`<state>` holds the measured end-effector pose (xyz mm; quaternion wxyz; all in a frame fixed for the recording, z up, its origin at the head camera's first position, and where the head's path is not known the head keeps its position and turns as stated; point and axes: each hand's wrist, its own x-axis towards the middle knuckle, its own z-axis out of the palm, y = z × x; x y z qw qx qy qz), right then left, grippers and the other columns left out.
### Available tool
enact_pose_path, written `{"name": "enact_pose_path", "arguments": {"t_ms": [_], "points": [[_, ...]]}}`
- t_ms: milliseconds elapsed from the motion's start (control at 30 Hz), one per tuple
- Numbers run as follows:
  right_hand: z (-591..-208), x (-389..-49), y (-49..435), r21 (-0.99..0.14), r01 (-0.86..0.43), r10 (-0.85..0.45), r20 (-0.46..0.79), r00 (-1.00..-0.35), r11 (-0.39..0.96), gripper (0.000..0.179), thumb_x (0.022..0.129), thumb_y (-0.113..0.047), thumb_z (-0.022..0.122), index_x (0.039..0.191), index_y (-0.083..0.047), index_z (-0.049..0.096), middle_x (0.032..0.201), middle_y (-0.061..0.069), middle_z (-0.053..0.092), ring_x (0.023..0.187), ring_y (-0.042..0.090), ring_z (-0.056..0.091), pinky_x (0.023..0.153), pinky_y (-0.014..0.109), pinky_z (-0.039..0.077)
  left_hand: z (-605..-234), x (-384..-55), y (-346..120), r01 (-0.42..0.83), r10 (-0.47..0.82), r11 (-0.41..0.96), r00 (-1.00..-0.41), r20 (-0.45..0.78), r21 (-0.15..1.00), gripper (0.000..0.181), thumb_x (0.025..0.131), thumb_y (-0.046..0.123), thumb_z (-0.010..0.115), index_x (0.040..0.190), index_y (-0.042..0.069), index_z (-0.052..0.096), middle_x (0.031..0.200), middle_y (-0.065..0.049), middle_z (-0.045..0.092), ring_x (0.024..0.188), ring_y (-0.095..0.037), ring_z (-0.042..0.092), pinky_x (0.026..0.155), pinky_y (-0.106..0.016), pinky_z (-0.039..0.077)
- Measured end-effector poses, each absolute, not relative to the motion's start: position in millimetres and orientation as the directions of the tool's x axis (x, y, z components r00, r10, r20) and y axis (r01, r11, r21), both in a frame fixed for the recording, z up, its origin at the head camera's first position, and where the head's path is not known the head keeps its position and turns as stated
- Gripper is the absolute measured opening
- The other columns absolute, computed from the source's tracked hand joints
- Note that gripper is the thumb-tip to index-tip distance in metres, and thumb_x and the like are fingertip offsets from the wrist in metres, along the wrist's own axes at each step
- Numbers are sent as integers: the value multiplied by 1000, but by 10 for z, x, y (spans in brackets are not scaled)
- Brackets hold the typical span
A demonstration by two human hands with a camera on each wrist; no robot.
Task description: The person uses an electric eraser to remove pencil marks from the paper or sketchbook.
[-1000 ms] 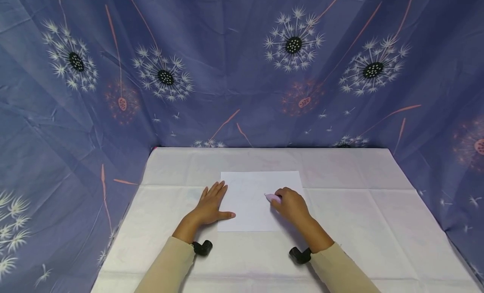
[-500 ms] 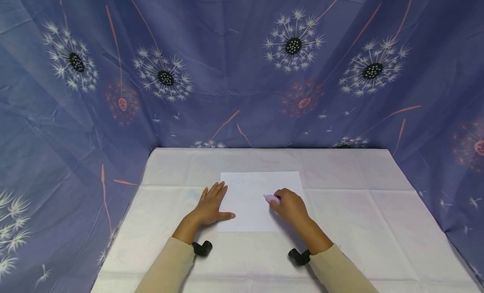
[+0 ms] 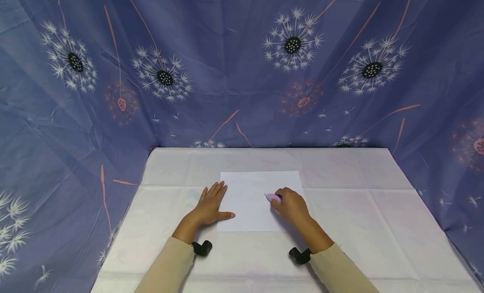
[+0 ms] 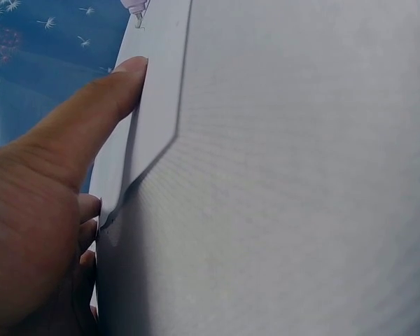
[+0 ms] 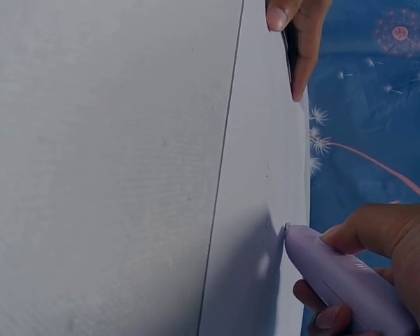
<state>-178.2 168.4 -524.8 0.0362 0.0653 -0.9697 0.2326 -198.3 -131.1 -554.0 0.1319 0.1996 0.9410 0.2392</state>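
A white sheet of paper (image 3: pixel 247 202) lies on the white-covered table (image 3: pixel 351 234). My left hand (image 3: pixel 209 209) rests spread over its left edge, thumb reaching onto the sheet. Toward the right half of the paper, my right hand (image 3: pixel 292 205) grips a lavender correction tape (image 3: pixel 273 197) with a small narrow tip. In the right wrist view, thumb and curled fingers wrap the rounded body of the correction tape (image 5: pixel 343 276), its tip right at the paper (image 5: pixel 246 210). The left wrist view shows that tip above a short faint mark beside it.
Blue cloth (image 3: pixel 227 74) with dandelion prints hangs behind the table and along both sides. Dark wrist-worn devices stick out near the left cuff (image 3: pixel 180 253) and the right cuff (image 3: pixel 327 259). Fold creases run across the table cover.
The correction tape and right hand shift very slightly left, then back right. My left hand stays in place on the paper.
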Motion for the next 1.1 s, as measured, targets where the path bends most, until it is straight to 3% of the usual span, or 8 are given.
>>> {"name": "enact_pose_path", "arguments": {"t_ms": [900, 1100], "points": [[-5231, -1746, 1649, -440, -203, -171, 113, -979, 875, 18, 86, -20, 76, 97, -6, 76, 92, 9, 72, 74, 20, 63, 68, 39, 54, -5535, -1977, -1309, 316, 445, 796, -884, -145, 516, 106, 84, 57, 75, 162, 7, 22, 172, -9, 13, 160, -30, 7, 128, -57, 0], [-5242, -1747, 1651, -439, -177, -135, 127, -983, 881, 19, 84, -18, 78, 99, -5, 76, 94, 10, 73, 74, 21, 63, 68, 41, 54, -5533, -1989, -1310, 315, 441, 801, -886, -146, 509, 106, 84, 58, 75, 162, 8, 23, 172, -8, 13, 160, -29, 6, 128, -57, 0]]}}
